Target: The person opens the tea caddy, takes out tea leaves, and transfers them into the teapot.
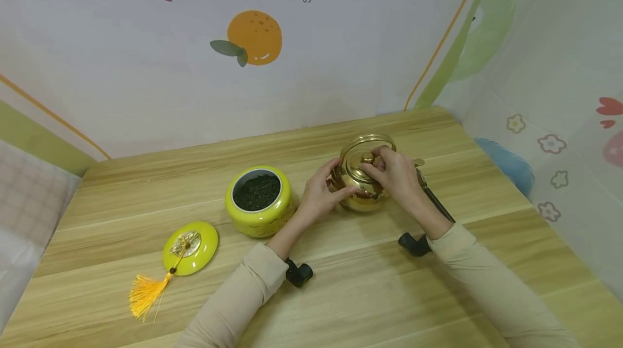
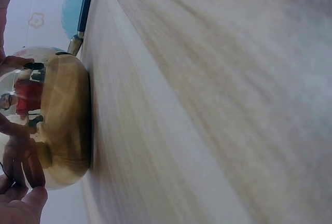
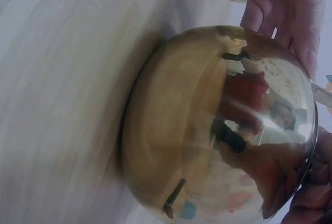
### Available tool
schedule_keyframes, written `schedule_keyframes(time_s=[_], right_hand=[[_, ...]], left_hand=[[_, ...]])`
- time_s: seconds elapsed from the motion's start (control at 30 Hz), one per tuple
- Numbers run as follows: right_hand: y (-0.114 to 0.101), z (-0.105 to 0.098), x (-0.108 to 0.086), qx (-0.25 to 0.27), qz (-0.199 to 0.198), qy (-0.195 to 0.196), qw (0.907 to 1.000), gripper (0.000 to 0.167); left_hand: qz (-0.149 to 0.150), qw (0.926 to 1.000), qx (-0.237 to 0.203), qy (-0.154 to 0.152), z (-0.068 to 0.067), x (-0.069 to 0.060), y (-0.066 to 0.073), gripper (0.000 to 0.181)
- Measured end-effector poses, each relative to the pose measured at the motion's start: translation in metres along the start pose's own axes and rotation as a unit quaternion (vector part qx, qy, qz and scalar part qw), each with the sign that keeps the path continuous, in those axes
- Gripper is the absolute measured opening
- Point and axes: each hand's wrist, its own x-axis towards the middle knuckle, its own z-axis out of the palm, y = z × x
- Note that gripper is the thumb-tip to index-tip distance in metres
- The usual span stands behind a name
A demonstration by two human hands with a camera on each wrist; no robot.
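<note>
A shiny gold teapot [image 1: 362, 203] with an upright loop handle [image 1: 372, 137] stands on the table. My right hand [image 1: 396, 175] pinches the round knob of its lid [image 1: 357, 167]; the lid appears seated on the pot. On the pot's left side my left hand [image 1: 323, 191] holds the body, thumb in front and fingers toward the back. The right wrist view shows the left hand's fingers [image 3: 290, 11] against the polished pot. Left of the hands is a yellow jar [image 1: 260, 223], uncovered, with dark loose tea leaves [image 1: 258, 192] inside.
The jar's yellow lid [image 1: 204, 248], with a gold ornament and an orange tassel [image 1: 146, 295], lies at the table's left. A dark-handled tool [image 1: 438, 203] with a brass-coloured end lies right of the teapot, partly behind my right forearm. A patterned cloth wall rises behind the table.
</note>
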Motion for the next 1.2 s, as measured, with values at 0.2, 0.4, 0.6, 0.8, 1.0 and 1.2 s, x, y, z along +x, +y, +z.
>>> schedule_keyframes(time_s=[0.2, 0.4, 0.6, 0.8, 1.0, 1.2], right_hand=[[-0.0013, 0.0014, 0.0004, 0.002, 0.013, 0.002, 0.9999, 0.032], [-0.0021, 0.0017, 0.0005, 0.003, 0.019, 0.005, 0.9998, 0.032], [-0.0025, 0.0015, 0.0011, -0.007, 0.014, -0.002, 0.9999, 0.032], [-0.002, 0.0019, -0.0002, -0.001, 0.014, 0.0, 0.9999, 0.033], [-0.0013, 0.0043, -0.0025, 0.008, 0.022, 0.009, 0.9997, 0.032], [-0.0021, 0.0027, -0.0023, 0.025, 0.03, 0.006, 0.9992, 0.032]], left_hand=[[0.001, 1.0, -0.002, 0.003, -0.0009, -0.0007, -0.0003, 0.073], [0.0, 1.0, 0.0, 0.003, -0.0013, -0.0004, 0.0005, 0.073], [-0.001, 1.0, 0.003, 0.001, -0.0012, -0.0002, 0.0007, 0.073], [-0.002, 1.0, -0.005, -0.001, -0.0008, -0.0006, 0.0019, 0.072], [0.001, 1.0, -0.007, -0.002, -0.0005, -0.0006, 0.002, 0.072], [-0.008, 1.0, -0.002, 0.0, -0.0005, -0.0004, 0.0039, 0.072]])
